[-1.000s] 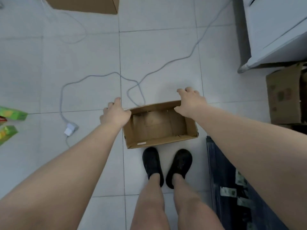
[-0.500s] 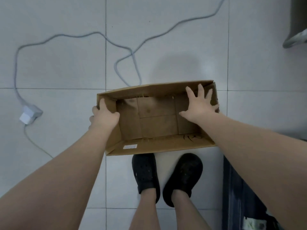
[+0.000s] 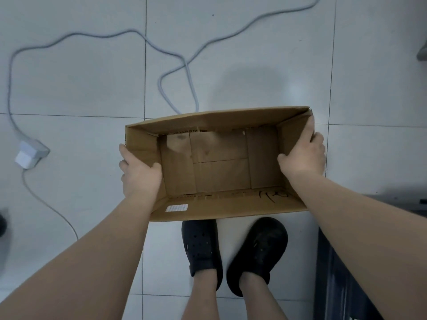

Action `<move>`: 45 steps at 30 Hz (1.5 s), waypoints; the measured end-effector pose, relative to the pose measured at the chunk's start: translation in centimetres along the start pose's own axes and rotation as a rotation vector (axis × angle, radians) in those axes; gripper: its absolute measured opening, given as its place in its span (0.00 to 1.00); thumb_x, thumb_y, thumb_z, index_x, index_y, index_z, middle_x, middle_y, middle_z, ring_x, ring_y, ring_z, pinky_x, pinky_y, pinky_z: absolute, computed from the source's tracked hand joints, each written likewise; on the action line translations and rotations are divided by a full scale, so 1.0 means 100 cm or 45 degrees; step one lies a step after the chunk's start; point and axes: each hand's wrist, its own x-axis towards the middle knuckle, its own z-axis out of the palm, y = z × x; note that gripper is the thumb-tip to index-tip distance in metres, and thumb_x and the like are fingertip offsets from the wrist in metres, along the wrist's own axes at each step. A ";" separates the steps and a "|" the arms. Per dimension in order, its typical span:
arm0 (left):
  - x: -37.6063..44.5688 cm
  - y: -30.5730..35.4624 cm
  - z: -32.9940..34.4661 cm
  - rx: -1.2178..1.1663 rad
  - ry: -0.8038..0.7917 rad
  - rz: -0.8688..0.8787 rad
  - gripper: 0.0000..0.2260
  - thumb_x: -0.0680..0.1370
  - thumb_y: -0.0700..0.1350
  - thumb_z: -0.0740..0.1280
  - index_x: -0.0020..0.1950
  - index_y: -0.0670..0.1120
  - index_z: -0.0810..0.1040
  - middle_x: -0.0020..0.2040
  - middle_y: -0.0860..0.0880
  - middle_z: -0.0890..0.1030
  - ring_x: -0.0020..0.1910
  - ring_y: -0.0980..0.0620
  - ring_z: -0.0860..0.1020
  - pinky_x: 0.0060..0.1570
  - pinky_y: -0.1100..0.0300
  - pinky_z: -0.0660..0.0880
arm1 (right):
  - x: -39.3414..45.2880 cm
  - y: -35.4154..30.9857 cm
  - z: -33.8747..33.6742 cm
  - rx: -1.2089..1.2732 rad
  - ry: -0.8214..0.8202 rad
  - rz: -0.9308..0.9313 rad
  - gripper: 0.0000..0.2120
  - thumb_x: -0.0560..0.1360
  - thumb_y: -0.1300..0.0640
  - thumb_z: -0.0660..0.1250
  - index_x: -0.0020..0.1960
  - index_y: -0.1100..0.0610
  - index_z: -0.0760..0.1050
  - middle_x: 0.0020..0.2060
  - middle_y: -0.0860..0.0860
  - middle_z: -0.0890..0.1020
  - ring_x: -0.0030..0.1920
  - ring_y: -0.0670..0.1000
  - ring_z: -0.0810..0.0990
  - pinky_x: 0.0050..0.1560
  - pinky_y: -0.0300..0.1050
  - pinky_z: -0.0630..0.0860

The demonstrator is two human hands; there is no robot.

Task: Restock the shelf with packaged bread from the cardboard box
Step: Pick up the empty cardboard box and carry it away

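My left hand and right hand grip the ends of the empty cardboard box, so I should lift it flat and slowly.

Pale grey tiled floor, grey cable looping across it, white plug adapter at left

Soft even light, warped edges
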 end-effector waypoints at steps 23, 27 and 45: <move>-0.043 0.127 -0.283 -0.059 0.210 -0.007 0.33 0.75 0.44 0.61 0.76 0.47 0.47 0.71 0.36 0.61 0.68 0.32 0.62 0.65 0.42 0.62 | -0.094 -0.156 -0.253 0.378 -0.048 -0.087 0.50 0.69 0.48 0.71 0.76 0.48 0.38 0.67 0.59 0.63 0.65 0.61 0.66 0.64 0.55 0.66; -0.087 0.180 -0.382 -0.133 0.239 0.035 0.33 0.75 0.44 0.61 0.76 0.48 0.48 0.71 0.37 0.61 0.67 0.32 0.63 0.64 0.43 0.63 | -0.132 -0.186 -0.367 0.491 -0.018 -0.139 0.50 0.69 0.50 0.71 0.76 0.48 0.38 0.68 0.59 0.63 0.67 0.60 0.65 0.65 0.54 0.65; -0.233 0.404 -0.586 -0.350 0.219 0.343 0.35 0.77 0.46 0.63 0.77 0.49 0.45 0.75 0.40 0.57 0.71 0.36 0.61 0.67 0.45 0.62 | -0.175 -0.192 -0.701 0.656 0.271 -0.109 0.54 0.65 0.45 0.74 0.76 0.44 0.38 0.70 0.59 0.61 0.70 0.61 0.62 0.69 0.58 0.61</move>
